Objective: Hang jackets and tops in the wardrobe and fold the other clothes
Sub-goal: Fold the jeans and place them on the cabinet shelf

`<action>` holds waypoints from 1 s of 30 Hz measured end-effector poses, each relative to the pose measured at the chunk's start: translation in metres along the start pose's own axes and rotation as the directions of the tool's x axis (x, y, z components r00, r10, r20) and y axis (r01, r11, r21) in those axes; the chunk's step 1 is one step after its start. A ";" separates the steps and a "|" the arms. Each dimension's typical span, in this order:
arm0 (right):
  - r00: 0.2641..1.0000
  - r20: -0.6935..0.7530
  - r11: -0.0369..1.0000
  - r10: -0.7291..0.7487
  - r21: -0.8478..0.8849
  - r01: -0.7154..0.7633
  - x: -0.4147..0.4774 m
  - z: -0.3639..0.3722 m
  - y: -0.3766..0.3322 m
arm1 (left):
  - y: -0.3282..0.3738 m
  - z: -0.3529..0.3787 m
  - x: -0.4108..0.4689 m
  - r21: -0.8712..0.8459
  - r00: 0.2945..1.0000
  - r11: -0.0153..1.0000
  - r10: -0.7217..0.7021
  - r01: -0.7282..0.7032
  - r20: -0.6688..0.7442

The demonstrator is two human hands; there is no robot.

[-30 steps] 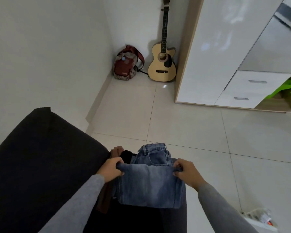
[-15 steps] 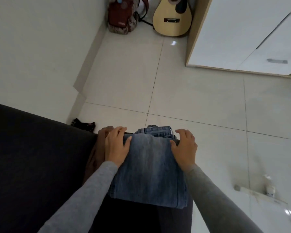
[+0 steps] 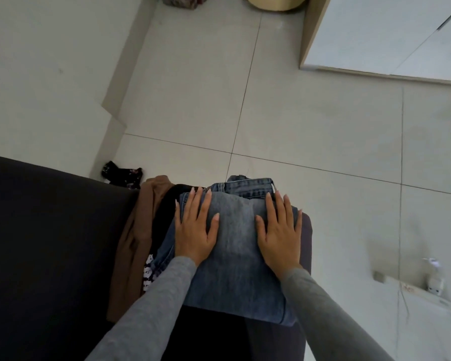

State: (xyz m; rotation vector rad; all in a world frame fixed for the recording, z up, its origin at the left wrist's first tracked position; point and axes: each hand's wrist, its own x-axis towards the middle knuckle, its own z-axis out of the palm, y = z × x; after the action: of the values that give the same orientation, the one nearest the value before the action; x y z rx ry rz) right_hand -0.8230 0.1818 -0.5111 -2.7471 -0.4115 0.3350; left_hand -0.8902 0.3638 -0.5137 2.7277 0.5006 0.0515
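Folded blue jeans lie on the end of a dark sofa, waistband pointing away from me. My left hand presses flat on the left half of the jeans, fingers straight. My right hand presses flat on the right half, fingers spread. Left of the jeans sit a brown garment, a black one and a black-and-white patterned piece, partly under the jeans and my left sleeve.
A small dark item lies on the tiled floor by the sofa's corner. The white wardrobe stands at the upper right. A white power strip with plugs lies on the floor at right. A guitar's base shows at the top.
Both hands let go of the folded edge of the jeans, laid it down and now press flat on top. The view has tilted further down.
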 end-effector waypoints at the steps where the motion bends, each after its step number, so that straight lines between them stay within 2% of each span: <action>1: 1.000 0.003 0.999 -0.007 0.052 0.007 0.001 -0.001 0.002 | 0.000 0.000 0.001 0.006 1.000 1.000 0.000 0.000 0.009; 5: 1.000 0.023 0.934 -0.018 0.358 0.008 -0.004 -0.015 0.010 | 0.004 -0.007 -0.004 0.019 0.997 0.999 -0.029 0.027 0.073; 9: 0.989 0.076 0.807 0.123 0.572 -0.145 -0.021 -0.033 0.006 | 0.003 -0.021 -0.021 -0.053 0.983 0.993 -0.099 0.109 0.152; 11: 0.961 0.084 0.724 0.264 0.642 -0.255 -0.035 -0.040 0.000 | 0.001 -0.030 -0.035 -0.133 0.967 0.965 -0.203 0.224 0.152; 13: 0.912 0.125 0.623 0.391 0.693 -0.362 -0.047 -0.044 -0.005 | 0.001 -0.039 -0.044 -0.248 0.908 0.875 -0.385 0.416 0.165; 16: 0.829 0.278 0.493 0.486 0.696 -0.522 -0.051 -0.047 -0.006 | 0.001 -0.047 -0.039 -0.325 0.830 0.763 -0.522 0.558 0.198; 20: 0.749 0.446 0.422 0.491 0.630 -0.652 -0.032 -0.059 0.000 | -0.007 -0.052 -0.017 -0.264 0.770 0.726 -0.570 0.635 0.287; 22: 0.708 0.527 0.367 0.470 0.613 -0.699 -0.025 -0.061 0.002 | -0.009 -0.055 -0.012 -0.336 0.751 0.674 -0.557 0.658 0.354; 26: 0.607 0.684 0.170 0.405 0.596 -0.785 -0.023 -0.063 -0.001 | -0.014 -0.058 -0.011 -0.565 0.721 0.448 -0.457 0.693 0.521; 30: 0.612 0.732 0.112 0.301 0.610 -0.784 -0.028 -0.068 0.001 | -0.013 -0.063 -0.016 -0.663 0.729 0.311 -0.382 0.681 0.568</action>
State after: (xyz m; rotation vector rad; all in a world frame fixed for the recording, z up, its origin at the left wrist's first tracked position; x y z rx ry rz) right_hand -0.8294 0.1515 -0.4441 -1.4635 0.6842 1.0367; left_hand -0.9162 0.3917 -0.4594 1.4193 0.9723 -0.2515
